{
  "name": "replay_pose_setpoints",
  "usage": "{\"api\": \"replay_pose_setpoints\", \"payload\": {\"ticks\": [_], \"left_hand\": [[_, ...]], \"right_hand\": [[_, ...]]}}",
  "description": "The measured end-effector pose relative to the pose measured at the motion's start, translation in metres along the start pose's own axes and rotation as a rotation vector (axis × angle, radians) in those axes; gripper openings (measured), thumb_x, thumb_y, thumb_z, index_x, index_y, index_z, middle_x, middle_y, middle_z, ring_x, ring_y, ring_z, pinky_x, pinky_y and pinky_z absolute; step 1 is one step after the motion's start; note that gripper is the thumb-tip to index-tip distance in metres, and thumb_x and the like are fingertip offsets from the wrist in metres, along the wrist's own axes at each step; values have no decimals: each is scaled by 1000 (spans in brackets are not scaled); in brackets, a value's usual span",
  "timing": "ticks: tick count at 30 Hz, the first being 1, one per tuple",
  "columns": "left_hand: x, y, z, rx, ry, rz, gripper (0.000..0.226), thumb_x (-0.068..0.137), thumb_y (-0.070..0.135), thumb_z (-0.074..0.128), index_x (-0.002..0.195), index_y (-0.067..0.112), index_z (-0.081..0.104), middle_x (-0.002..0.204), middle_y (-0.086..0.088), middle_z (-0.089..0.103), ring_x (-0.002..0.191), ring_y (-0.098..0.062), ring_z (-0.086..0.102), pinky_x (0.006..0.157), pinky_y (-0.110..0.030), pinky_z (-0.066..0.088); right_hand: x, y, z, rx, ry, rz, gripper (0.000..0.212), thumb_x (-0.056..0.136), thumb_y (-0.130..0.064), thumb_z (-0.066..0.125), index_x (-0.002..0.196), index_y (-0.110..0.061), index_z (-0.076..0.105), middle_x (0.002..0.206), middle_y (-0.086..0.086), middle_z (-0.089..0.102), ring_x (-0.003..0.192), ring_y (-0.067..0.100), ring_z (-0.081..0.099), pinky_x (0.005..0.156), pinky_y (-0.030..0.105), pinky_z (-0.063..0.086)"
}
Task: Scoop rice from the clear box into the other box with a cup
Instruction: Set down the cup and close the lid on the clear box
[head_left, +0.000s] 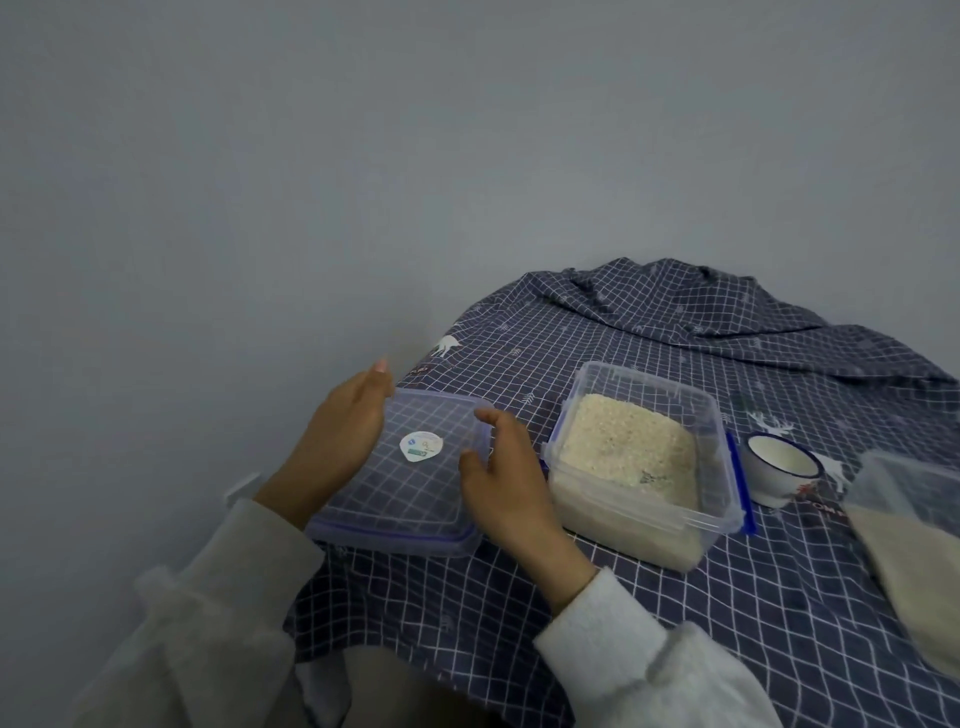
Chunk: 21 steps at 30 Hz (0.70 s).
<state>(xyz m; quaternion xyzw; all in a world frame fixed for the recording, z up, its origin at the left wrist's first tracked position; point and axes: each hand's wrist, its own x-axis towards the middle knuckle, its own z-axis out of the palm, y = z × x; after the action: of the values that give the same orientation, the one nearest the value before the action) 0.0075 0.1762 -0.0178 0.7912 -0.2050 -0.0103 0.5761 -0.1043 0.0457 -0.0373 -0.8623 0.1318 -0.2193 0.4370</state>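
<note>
At far right, second box (914, 545) cut off.

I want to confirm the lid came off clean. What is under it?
Through the clear lid only the checked tablecloth shows, nothing else. Both hands cover its side edges, so those strips stay hidden.
</note>
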Motion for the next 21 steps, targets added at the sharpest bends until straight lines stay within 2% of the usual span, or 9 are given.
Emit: {"api": "replay_pose_setpoints", "payload": {"ticks": [4,7,11,13,17,21], "left_hand": [[7,-28,-9,63,2,-49,59,96,56,22,121,15,57,131,-9,56,120,-26,49,108,-49,31],[11,-43,-11,177,3,-66,59,95,58,20,110,15,57,122,-12,59,114,-32,51,104,-53,33],[12,-58,-10,245,8,-122,64,94,61,18,127,18,51,135,-11,52,123,-33,46,107,-52,28],[11,-63,-11,250,-10,-144,65,92,63,18,128,20,50,137,-11,50,124,-33,46,108,-53,27],[9,-65,-11,238,-44,-154,64,93,62,17,122,17,53,131,-10,53,119,-31,48,106,-52,30],[8,-62,-11,242,-47,-129,56,94,59,17,94,18,55,108,-4,58,100,-25,54,100,-48,36]], "right_hand": [[2,11,6,-49,-29,37,51,96,-14,50,145,-13,34,151,5,37,139,21,35,115,42,33],[5,17,8,-77,-26,62,52,95,-14,51,144,-11,35,148,7,42,136,23,39,114,42,34],[8,21,11,-113,-38,96,51,95,-17,51,143,-10,36,146,7,46,135,26,39,112,44,35],[8,24,12,-120,-56,116,50,96,-19,49,143,-11,37,146,6,45,136,27,36,113,44,33],[6,26,16,-123,-91,128,42,95,-21,47,136,-17,42,145,3,44,138,27,29,115,45,27],[7,26,19,-163,-98,141,45,95,-25,47,139,-17,42,142,2,46,136,25,33,115,45,27]]}}
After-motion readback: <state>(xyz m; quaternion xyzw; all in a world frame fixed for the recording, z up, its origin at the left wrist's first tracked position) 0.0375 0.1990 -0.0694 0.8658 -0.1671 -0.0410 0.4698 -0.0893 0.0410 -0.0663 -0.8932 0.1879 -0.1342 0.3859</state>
